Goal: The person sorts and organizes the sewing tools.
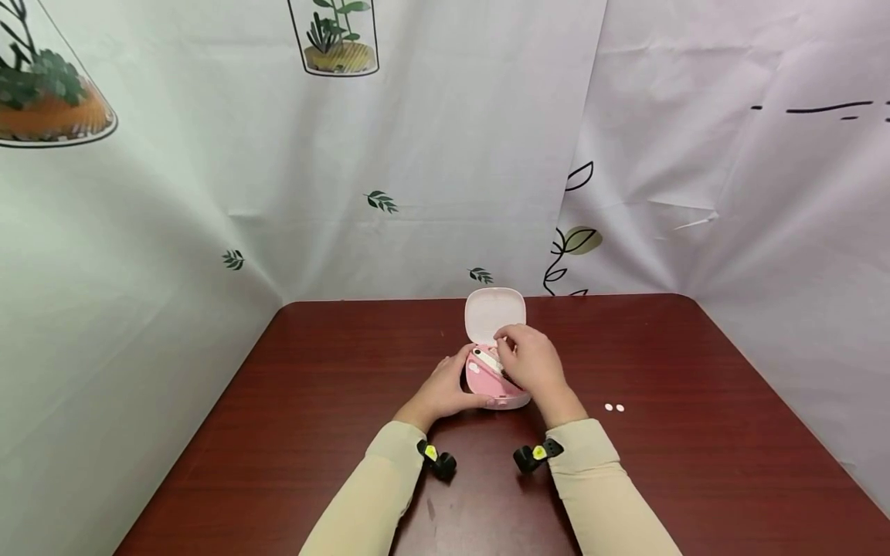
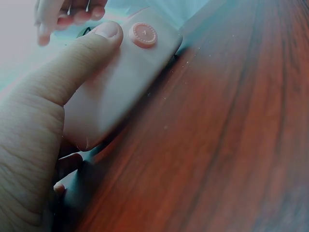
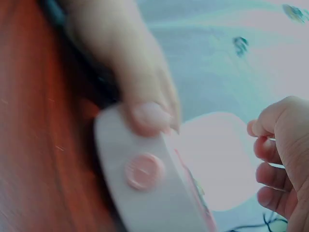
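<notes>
A small white-and-pink case (image 1: 509, 402) stands on the table, its white lid (image 1: 495, 312) raised at the back. My left hand (image 1: 445, 388) grips the case's left side, the thumb across the front wall beside a round pink button (image 2: 144, 35). Inside, on the pink surface, lies a slim white piece (image 1: 487, 358) with a dark dot at one end. Over the right part of the case hovers my right hand (image 1: 534, 361), hiding what is beneath. In the right wrist view, its fingers (image 3: 273, 175) are loosely bent, apart from the case, with nothing visible in them.
Two small white discs (image 1: 614, 407) lie on the dark red wooden table (image 1: 334, 371), right of the case. Patterned white cloth (image 1: 431, 154) hangs behind and at both sides. Black wrist cameras (image 1: 445, 466) sit at both sleeve cuffs.
</notes>
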Motion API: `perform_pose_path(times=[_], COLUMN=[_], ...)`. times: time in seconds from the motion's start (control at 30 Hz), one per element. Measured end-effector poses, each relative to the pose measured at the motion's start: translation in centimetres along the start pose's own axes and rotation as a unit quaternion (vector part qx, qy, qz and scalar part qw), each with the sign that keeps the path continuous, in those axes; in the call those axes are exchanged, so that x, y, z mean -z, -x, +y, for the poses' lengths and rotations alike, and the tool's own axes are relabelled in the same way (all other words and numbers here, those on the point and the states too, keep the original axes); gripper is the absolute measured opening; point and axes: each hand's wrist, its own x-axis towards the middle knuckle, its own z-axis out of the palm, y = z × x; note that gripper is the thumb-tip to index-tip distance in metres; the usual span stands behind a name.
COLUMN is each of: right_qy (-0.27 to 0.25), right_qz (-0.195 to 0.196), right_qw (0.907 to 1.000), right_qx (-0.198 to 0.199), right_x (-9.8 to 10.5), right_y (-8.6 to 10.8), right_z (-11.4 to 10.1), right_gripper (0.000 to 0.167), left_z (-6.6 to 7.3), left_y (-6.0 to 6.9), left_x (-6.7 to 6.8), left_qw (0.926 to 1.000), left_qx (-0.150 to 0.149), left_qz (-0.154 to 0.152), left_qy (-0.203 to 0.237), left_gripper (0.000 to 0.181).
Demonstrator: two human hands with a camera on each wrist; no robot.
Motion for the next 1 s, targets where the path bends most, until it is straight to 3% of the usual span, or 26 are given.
perform_pose_path(times=[0.17,0.23,0.33,0.43,0.53,0.77,1.0], right_qy=[-0.022,-0.027,-0.033,-0.027,-0.002,0.041,0.06], right_qz=[0.014,0.001,-0.065,-0.146,-0.184,-0.207,-0.199], right_qw=[0.9996,0.9996,0.9969,0.9881,0.9817,0.9754,0.9737], right_qx=[-0.006,0.004,0.029,0.042,0.049,0.064,0.094], right_x=[1.7,2.0,1.7,1.0,0.4,-0.2,-0.4], right_y=[-0.1,-0.1,0.0,0.1,0.2,0.6,1.0], right_z=[1.6,2.1,2.4,2.1,1.7,0.9,0.7], right_gripper=[0.012,0.011,0.013,0.014,0.013,0.011,0.009], left_z=[0.0,0.0,-0.1,-0.1,-0.1,-0.2,-0.2], left_y=[0.0,0.0,0.1,0.1,0.1,0.2,0.1], left_x=[0.1,0.2,0.3,0.3,0.3,0.1,-0.1], left_qw=[0.9997,0.9997,0.9998,0.9999,0.9999,0.9999,1.0], left_qx=[0.024,0.025,0.02,0.011,0.009,0.014,-0.002], left_qz=[-0.01,-0.009,-0.005,-0.005,-0.006,-0.008,-0.004], left_qy=[-0.002,-0.001,0.0,-0.003,-0.002,-0.001,0.004], left_gripper=[0.108,0.108,0.107,0.106,0.106,0.106,0.105])
